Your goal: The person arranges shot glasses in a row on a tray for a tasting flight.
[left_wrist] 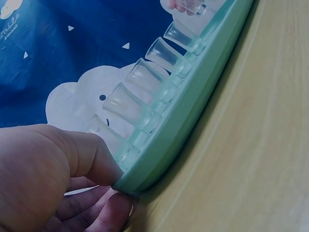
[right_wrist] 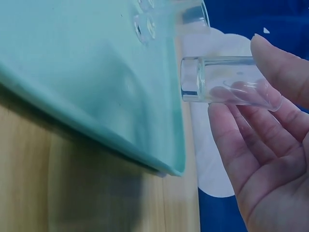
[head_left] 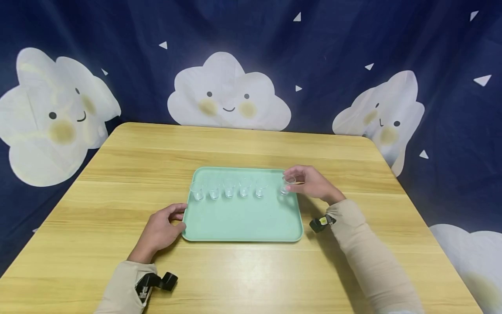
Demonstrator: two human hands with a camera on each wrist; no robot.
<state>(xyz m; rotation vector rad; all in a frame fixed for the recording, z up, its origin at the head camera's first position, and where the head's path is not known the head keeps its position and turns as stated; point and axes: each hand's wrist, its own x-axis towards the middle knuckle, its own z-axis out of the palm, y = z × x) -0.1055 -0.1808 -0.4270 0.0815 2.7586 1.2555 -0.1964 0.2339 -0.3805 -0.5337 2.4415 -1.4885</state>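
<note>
A light green tray (head_left: 243,223) lies on the table, and my left hand (head_left: 160,227) grips its left edge. In the left wrist view the thumb (left_wrist: 91,157) presses the rim while the other fingers curl underneath. My right hand (head_left: 313,183) holds a clear shot glass (right_wrist: 229,79) between thumb and fingers at the tray's right end. In the right wrist view the base of that glass is apart from the tray surface. Several similar clear glasses (head_left: 229,189) stand upright in a row along the tray's far half, left of the held one.
The wooden table (head_left: 251,279) extends around the tray on all sides. Behind it hangs a dark blue curtain (head_left: 137,26) printed with white clouds. A small black camera (head_left: 168,281) sticks out from the left wrist, another black camera (head_left: 318,224) from the right.
</note>
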